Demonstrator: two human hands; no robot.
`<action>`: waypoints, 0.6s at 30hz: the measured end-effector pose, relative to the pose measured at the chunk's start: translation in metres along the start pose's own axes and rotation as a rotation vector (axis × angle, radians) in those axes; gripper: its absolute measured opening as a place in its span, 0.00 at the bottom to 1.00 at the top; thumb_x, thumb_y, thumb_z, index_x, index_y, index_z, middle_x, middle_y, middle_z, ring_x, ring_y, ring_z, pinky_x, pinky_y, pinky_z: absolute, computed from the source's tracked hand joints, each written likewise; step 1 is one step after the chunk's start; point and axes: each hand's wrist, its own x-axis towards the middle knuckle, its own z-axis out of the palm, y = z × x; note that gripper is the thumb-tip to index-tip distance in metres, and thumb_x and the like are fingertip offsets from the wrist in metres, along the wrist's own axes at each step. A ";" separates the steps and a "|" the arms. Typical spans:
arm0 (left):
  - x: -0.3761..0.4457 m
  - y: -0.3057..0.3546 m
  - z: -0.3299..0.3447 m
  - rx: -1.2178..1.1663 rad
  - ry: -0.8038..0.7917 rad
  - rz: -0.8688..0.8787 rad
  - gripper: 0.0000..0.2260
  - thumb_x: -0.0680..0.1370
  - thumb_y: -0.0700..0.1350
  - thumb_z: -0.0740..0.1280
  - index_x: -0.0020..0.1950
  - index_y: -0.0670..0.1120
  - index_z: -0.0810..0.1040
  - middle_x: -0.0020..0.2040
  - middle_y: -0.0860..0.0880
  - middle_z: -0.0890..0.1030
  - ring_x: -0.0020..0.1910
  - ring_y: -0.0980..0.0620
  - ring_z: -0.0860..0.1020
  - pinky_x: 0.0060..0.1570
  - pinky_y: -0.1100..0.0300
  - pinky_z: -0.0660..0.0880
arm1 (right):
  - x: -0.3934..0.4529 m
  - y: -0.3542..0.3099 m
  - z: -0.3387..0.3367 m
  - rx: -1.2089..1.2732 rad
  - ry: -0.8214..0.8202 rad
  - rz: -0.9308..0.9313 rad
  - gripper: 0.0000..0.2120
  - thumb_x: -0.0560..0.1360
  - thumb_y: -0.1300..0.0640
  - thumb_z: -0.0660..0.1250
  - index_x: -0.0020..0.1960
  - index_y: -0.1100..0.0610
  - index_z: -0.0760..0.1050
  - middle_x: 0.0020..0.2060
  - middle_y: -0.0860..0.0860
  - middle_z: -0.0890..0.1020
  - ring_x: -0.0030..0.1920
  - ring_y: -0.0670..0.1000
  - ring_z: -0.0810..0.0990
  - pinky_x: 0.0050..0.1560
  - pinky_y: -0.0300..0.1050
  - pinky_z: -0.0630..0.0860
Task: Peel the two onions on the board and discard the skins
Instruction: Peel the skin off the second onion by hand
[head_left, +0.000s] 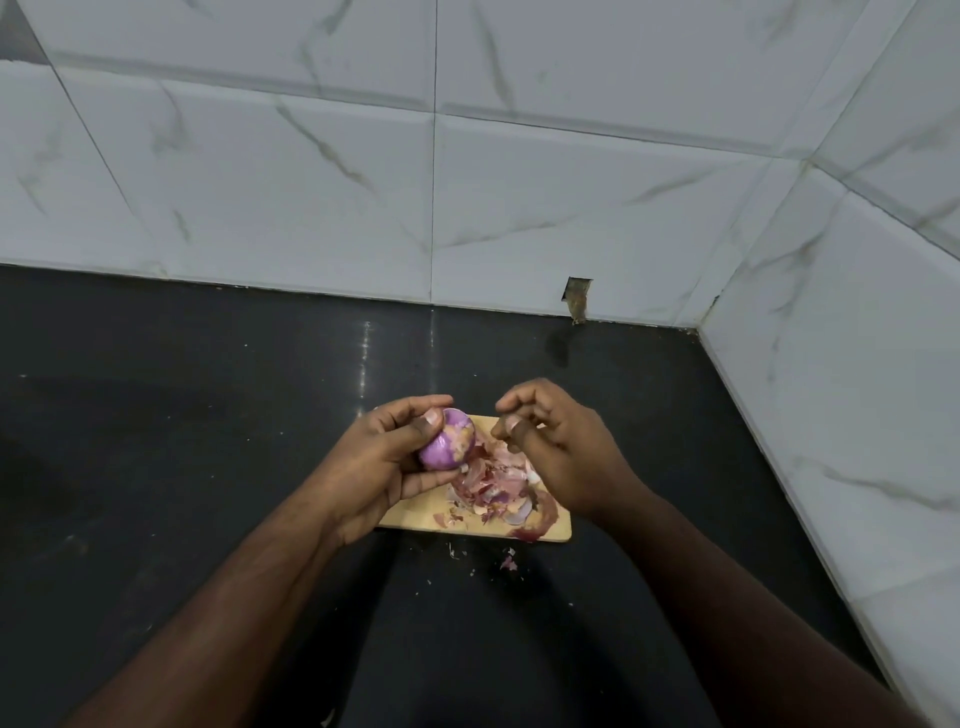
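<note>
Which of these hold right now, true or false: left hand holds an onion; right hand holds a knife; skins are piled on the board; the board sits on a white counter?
1. The left hand holds an onion. True.
2. The right hand holds a knife. False: no knife shows; its fingers are curled near the onion.
3. Skins are piled on the board. True.
4. The board sits on a white counter. False: the counter is black.
</note>
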 end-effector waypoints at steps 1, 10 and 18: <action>-0.001 -0.001 0.000 -0.012 -0.018 -0.003 0.14 0.78 0.41 0.67 0.64 0.43 0.80 0.59 0.40 0.84 0.56 0.40 0.84 0.47 0.50 0.85 | 0.001 -0.002 0.000 0.031 0.039 0.016 0.10 0.78 0.61 0.68 0.52 0.46 0.74 0.42 0.44 0.83 0.44 0.43 0.82 0.44 0.40 0.79; -0.001 -0.010 0.000 0.002 -0.112 0.089 0.17 0.76 0.38 0.67 0.64 0.46 0.81 0.61 0.44 0.83 0.53 0.47 0.84 0.46 0.57 0.82 | 0.008 -0.014 0.017 0.477 -0.044 0.379 0.21 0.71 0.66 0.74 0.62 0.54 0.75 0.52 0.52 0.83 0.45 0.55 0.87 0.40 0.52 0.84; -0.004 -0.016 0.002 0.195 -0.112 0.250 0.19 0.70 0.39 0.73 0.61 0.49 0.82 0.60 0.46 0.83 0.54 0.48 0.83 0.53 0.54 0.82 | 0.009 -0.018 0.023 0.594 -0.062 0.435 0.22 0.72 0.73 0.69 0.64 0.61 0.72 0.53 0.59 0.83 0.46 0.57 0.87 0.40 0.47 0.84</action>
